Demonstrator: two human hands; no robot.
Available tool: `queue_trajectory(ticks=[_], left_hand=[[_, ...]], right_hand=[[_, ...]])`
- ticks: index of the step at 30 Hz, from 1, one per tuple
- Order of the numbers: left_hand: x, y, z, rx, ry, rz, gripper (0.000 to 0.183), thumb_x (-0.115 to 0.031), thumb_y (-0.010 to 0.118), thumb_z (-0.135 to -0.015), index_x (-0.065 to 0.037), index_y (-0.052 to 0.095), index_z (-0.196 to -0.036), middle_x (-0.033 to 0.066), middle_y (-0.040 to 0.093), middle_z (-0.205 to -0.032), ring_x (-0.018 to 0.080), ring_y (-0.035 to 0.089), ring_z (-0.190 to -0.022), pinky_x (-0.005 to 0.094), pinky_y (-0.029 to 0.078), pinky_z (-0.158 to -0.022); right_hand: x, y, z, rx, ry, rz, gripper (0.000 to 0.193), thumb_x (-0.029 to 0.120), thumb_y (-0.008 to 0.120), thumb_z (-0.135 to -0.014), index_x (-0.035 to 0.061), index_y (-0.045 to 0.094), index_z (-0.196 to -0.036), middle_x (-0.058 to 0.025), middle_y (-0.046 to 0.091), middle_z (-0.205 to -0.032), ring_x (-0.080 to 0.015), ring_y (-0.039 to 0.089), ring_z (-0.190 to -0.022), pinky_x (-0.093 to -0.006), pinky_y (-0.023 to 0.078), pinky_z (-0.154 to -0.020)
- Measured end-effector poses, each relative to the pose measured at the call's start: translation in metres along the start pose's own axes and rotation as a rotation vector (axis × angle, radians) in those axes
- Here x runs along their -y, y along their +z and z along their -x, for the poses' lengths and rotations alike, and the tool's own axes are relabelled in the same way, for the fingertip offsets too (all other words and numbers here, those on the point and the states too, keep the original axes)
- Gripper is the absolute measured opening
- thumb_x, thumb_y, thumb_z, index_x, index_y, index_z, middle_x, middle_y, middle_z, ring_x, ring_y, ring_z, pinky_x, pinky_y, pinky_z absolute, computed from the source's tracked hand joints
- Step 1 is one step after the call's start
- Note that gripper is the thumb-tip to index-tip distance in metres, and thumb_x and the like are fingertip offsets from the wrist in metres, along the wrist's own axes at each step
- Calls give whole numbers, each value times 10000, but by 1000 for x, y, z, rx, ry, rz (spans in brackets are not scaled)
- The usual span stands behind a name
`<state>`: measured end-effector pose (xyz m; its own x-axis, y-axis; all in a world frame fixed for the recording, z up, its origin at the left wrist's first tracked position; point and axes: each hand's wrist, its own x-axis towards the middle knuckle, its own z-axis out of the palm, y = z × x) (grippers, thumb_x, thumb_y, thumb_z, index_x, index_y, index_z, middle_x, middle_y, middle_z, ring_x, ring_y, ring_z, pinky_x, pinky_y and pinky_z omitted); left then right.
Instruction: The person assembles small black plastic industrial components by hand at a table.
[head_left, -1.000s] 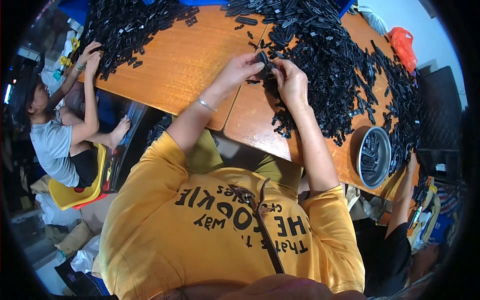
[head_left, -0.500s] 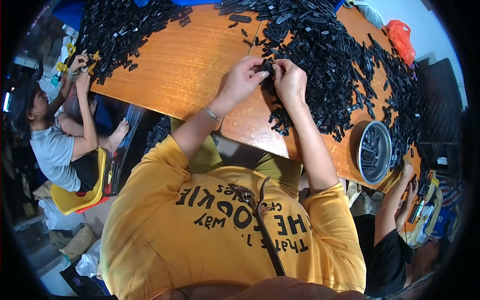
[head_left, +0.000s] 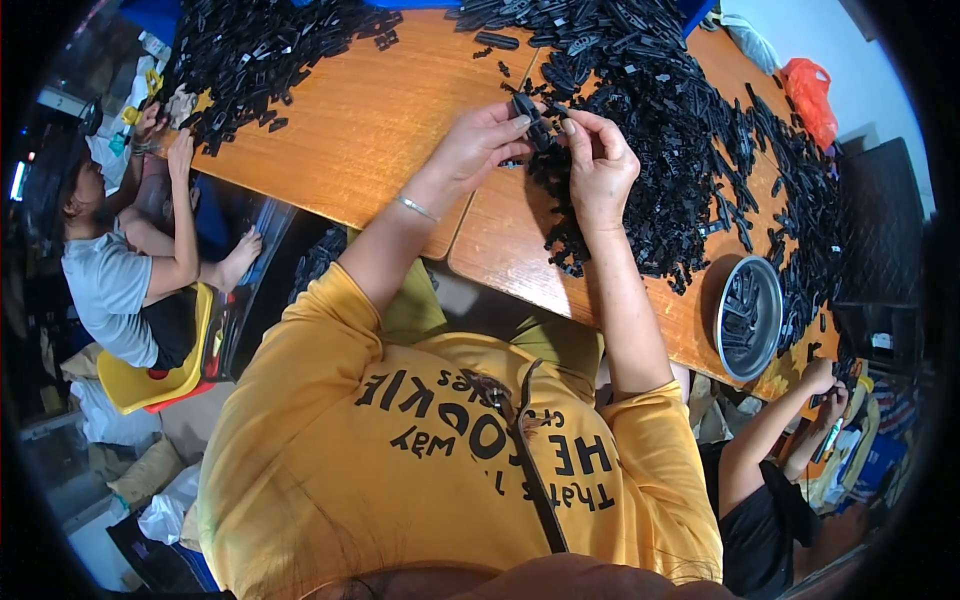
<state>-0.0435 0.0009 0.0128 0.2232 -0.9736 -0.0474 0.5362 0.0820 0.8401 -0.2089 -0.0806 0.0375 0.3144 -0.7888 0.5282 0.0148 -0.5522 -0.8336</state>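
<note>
My left hand (head_left: 472, 146) grips a long black plastic part (head_left: 531, 121) between thumb and fingers, over the near side of the heap. Close beside it, my right hand (head_left: 604, 178) is closed in a pinch on a small black piece (head_left: 559, 109), which sits by the upper side of the long part. Whether the two pieces touch I cannot tell. Behind and below my hands spreads a large heap of small black plastic parts (head_left: 655, 165) on the orange-brown wooden table (head_left: 350, 130).
A metal bowl (head_left: 748, 318) with black parts stands at the table's right edge. Another heap of black parts (head_left: 255, 65) lies at the far left. A red plastic bag (head_left: 808, 100) sits at the far right. Co-workers sit left (head_left: 120, 290) and right (head_left: 760, 500).
My hands have drawn slightly apart, and the long black part is tilted so more of it shows. The right-hand co-worker's hands have shifted; the whole view has moved a little.
</note>
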Motion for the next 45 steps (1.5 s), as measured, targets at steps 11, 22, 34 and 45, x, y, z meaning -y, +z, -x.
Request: queue_trajectory(ticks=[11, 22, 34, 45], left_hand=[[-9, 0, 12, 96, -38, 167, 412, -224, 557, -1100, -41, 549, -1469, 84, 721, -1173, 188, 732, -1004, 313, 617, -880], [-18, -8, 19, -6, -84, 101, 377, -325, 618, -1072, -1, 696, -1248, 52, 722, -1009, 99, 643, -722, 216, 548, -654], [-31, -6, 37, -70, -130, -157, 404, -390, 627, -1063, -12, 741, -1147, 30, 717, -905, 80, 611, -665, 203, 449, -560], [-22, -36, 68, -28, -216, -224, 308, -266, 684, -1039, -19, 721, -1220, 41, 730, -980, 71, 648, -755, 201, 503, -650]], right_hand=[[16, 3, 7, 88, -129, 19, 106, -41, 791, -877, 2, 713, -935, -63, 699, -869, -107, 698, -728, -229, 545, -636], [41, -3, -3, 396, -126, 10, 157, -67, 784, -855, 21, 730, -973, -65, 700, -947, -129, 701, -774, -259, 565, -639], [44, 2, -4, 448, -437, 151, 188, -92, 770, -800, 32, 695, -919, -85, 693, -919, -249, 721, -805, -330, 582, -645], [34, 15, 20, 650, -159, 244, 196, -38, 812, -814, 28, 701, -961, -68, 686, -940, -208, 715, -764, -319, 574, -659]])
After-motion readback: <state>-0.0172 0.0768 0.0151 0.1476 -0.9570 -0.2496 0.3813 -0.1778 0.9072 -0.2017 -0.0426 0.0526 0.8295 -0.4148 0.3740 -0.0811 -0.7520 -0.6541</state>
